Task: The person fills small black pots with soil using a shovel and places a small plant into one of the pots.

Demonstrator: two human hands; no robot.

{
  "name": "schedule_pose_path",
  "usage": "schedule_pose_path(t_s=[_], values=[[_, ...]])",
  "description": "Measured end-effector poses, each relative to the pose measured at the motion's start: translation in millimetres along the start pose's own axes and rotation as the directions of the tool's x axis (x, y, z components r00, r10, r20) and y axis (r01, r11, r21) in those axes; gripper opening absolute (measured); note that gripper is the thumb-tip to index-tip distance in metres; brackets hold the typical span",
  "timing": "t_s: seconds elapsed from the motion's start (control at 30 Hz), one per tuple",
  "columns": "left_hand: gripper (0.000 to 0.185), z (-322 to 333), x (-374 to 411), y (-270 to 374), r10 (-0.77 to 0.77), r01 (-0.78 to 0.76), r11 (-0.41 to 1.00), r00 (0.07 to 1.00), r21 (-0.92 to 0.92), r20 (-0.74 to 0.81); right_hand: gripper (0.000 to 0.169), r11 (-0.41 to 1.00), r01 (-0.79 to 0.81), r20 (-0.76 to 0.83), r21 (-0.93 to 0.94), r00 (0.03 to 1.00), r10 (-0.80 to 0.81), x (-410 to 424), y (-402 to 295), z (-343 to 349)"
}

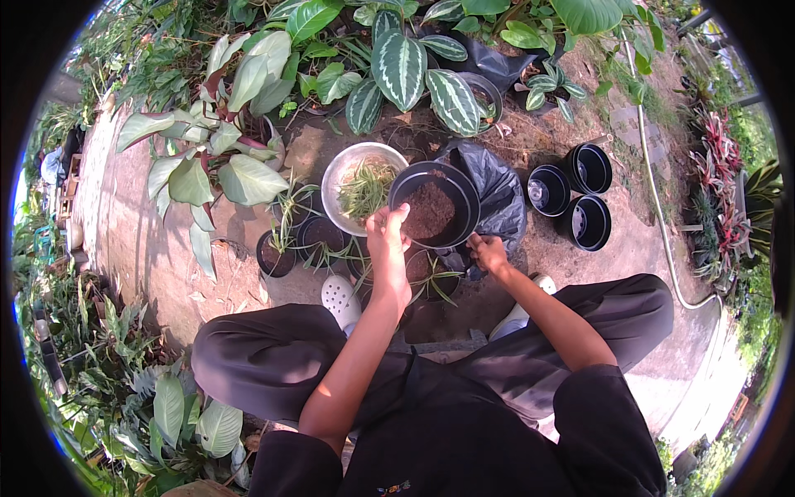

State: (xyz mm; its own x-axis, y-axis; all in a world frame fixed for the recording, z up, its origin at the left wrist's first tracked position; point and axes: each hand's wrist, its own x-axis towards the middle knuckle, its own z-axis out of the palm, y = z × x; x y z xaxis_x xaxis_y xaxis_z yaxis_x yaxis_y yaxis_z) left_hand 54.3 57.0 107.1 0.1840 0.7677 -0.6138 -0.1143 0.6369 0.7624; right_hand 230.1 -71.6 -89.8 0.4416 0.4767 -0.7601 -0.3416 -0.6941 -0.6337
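My left hand [390,242] grips the near left rim of a black plastic plant pot [467,211], thumb over the edge. Brown soil [430,210] lies inside the pot, heaped to one side. My right hand [487,250] is just below the pot's right side, fingers curled by a black plastic bag [497,186]; whether it grips the bag or the pot cannot be told. Left of the held pot, partly overlapped by it, a round metal basin [331,205] contains cut green and white striped plants [366,189]. Small potted spider plants [322,239] stand nearer my feet.
Several black pots [590,222] stand on the ground at the right, with a pale hose [658,211] beyond them. Large leafy plants [251,177] lean in from the left, and patterned calathea leaves [399,69] hang over the far side. My light clogs [340,299] flank the small pots.
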Motion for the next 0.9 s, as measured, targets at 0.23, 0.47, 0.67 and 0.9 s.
schedule_pose_path(t_s=[0.23, 0.47, 0.67, 0.9], values=[[0.062, -5, -4, 3, -0.006, 0.006, 1.0, 1.0, 0.014, -0.002, 0.051, 0.888, 0.043, -0.119, -0.457, 0.987, -0.109, 15, 4, -2], [0.061, -4, -3, 2, -0.013, 0.013, 1.0, 1.0, 0.018, -0.009, 0.046, 0.726, 0.051, -0.178, -0.686, 0.956, -0.235, 21, 6, 11], [0.062, -5, -4, 1, -0.014, 0.014, 1.0, 1.0, 0.009, 0.001, 0.037, 0.81, 0.235, -0.127, -0.537, 0.927, -0.353, 9, 10, 8], [0.062, -3, -9, 4, -0.034, 0.034, 0.999, 0.999, 0.008, 0.004, 0.033, 0.776, 0.198, -0.173, -0.599, 0.914, -0.367, -13, -13, 9]])
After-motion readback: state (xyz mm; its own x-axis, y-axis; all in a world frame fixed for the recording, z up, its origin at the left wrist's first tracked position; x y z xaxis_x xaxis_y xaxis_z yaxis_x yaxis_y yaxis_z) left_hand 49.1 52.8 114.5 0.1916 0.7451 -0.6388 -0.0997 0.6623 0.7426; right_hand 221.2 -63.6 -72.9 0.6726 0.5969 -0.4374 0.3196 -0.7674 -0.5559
